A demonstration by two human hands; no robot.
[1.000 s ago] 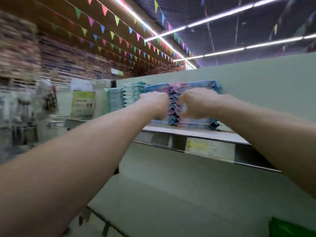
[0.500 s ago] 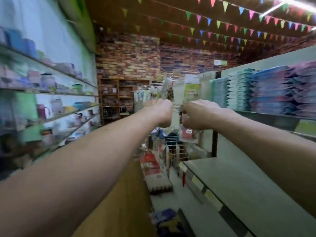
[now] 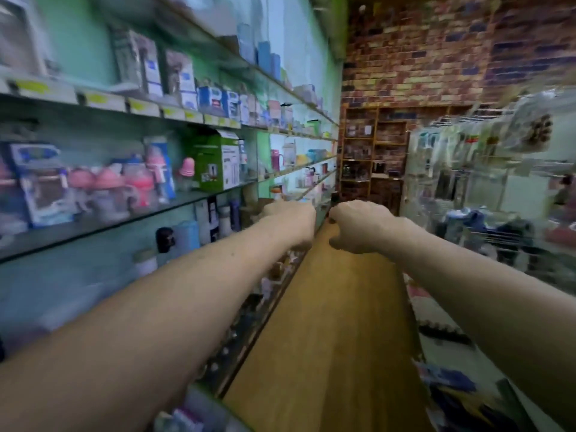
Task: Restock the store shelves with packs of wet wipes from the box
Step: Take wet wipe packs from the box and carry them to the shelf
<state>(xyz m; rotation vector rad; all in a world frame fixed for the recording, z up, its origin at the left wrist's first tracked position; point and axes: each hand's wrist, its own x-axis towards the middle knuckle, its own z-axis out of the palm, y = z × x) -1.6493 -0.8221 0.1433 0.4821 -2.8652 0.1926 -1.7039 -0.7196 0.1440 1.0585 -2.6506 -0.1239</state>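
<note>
Fetch step: my left hand point(image 3: 290, 221) and right hand point(image 3: 358, 229), both curled empty, reach over the wooden floor point(image 3: 327, 322); next, I judge, locate the box, unseen here.

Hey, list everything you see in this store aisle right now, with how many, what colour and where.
Wall shelves: several tiers, pale green, along the left.
Green box: one, green and white, middle left shelf.
Pink-topped bottles: several, too blurred to count, left of the green box.
Blue and white packs: several, upper left shelf.
Brick wall: one, red-brown, far end.
Wooden shelf unit: one, brown, against the brick wall.
Floor: tan, down the aisle.
Wire rack: one, pale, on the right, clear bags hanging above.
Left hand: fingers curled, holding nothing, centre.
Right hand: fingers curled, holding nothing, beside it.
</note>
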